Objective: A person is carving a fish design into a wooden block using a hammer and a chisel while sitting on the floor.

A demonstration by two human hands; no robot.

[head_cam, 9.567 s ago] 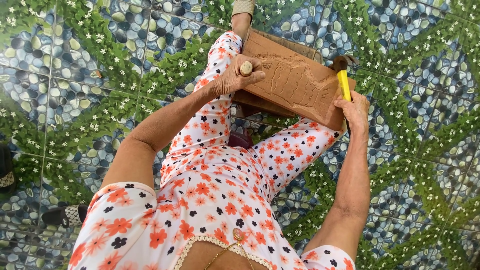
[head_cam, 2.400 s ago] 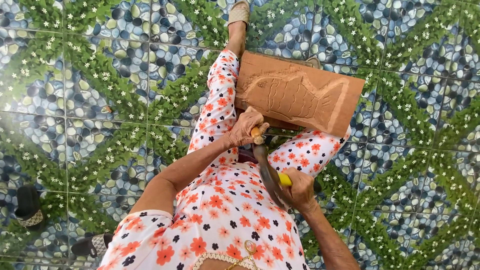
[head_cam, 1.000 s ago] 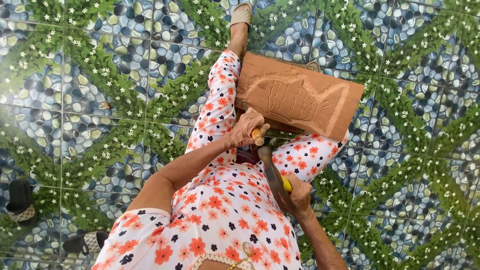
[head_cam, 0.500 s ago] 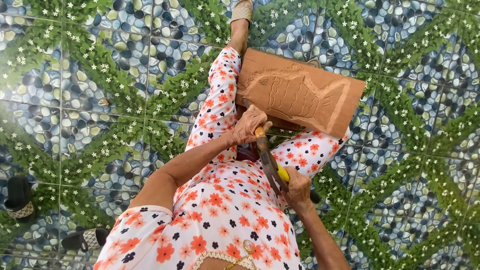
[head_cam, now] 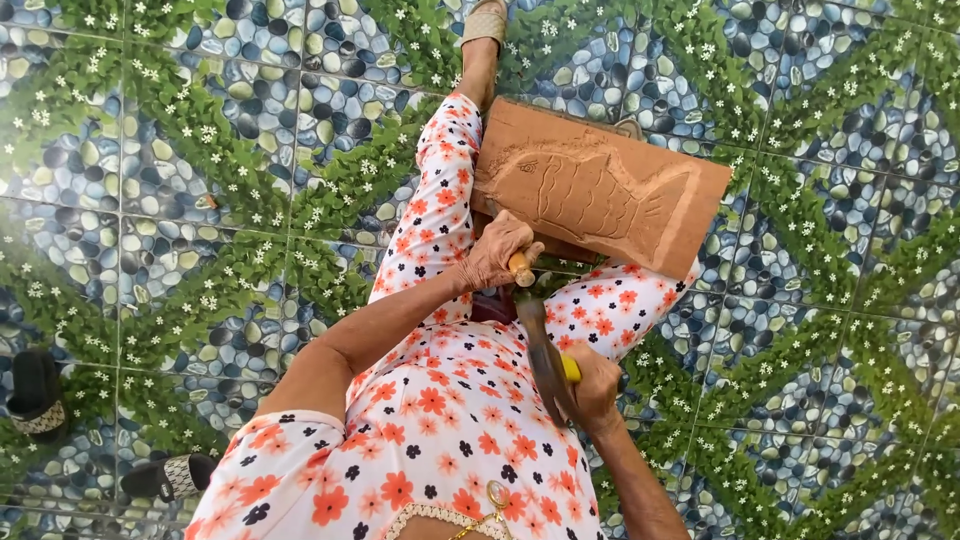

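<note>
The wooden board (head_cam: 605,195), reddish-brown and carved with a fish in relief, lies tilted across our lap, its near edge resting on our legs in the floral orange-and-white trousers (head_cam: 440,230). Our left hand (head_cam: 497,252) is closed around a wooden-handled chisel (head_cam: 520,268), held at the lower left edge of the board, just below the fish's head. Our right hand (head_cam: 592,385) is clamped on the yellow handle (head_cam: 570,368) of a dark-bladed tool (head_cam: 541,350), whose blade reaches up toward the chisel's handle; we cannot tell whether the two touch. The hands are apart, the right one lower and nearer our body. Our left foot wears a tan sandal (head_cam: 486,20) on the pebble-and-leaf patterned tile floor (head_cam: 200,150). Two dark slippers (head_cam: 40,395) lie well off to our left.
</note>
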